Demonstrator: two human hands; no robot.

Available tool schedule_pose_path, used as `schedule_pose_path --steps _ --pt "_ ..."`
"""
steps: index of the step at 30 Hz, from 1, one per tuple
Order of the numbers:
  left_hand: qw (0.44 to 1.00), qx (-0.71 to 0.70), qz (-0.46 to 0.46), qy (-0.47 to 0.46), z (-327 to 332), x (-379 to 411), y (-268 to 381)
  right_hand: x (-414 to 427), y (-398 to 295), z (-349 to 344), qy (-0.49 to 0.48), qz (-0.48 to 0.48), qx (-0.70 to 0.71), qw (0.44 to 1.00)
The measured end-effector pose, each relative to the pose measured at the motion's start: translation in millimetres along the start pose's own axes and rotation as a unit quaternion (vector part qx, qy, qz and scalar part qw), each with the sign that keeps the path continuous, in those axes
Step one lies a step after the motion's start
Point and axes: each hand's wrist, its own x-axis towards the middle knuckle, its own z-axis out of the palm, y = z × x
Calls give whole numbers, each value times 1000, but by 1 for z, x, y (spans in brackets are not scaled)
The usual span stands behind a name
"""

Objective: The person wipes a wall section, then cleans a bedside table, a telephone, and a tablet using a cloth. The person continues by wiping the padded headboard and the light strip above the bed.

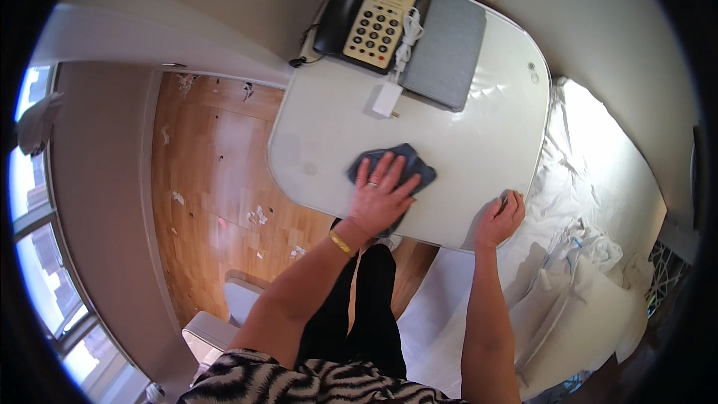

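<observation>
A dark grey cloth (420,174) lies bunched on a pale, glossy tabletop (314,134). My left hand (383,191) presses it down with spread fingers, a ring on one finger and a gold-coloured bracelet at the wrist. Part of the cloth also shows below the palm, near the table's front edge. My right hand (501,217) rests at the table's right front corner, its fingers loosely curled, with nothing seen in it. Beyond the cloth is a white plug-in charger (387,99) with a bundled white cable (411,33).
A corded telephone (374,22) and a grey flat folder or case (449,47) stand at the table's back. Rumpled white bedding (583,163) and a pillow (583,320) are on the right. Paper scraps (259,215) litter the wooden floor; a pale chair (207,330) stands lower left.
</observation>
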Motion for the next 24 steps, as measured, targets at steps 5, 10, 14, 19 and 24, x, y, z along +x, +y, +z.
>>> schedule_pose_path --steps 5,10,14,19,24 --pt "990 72 -119 32 -30 -5 -58 19 -28 4 -51 31 132 990" --pt "982 97 -162 18 -11 -8 -16 71 -55 35 -66 -106 41 991" --pt "998 25 -37 -37 0 -13 22 89 -53 47 -74 -77 -24 994" --pt "997 3 1 -80 13 14 38 84 -48 48 -65 -94 -21 993" --pt "996 -25 33 -80 38 62 60 89 -50 41 -87 -60 46 993"
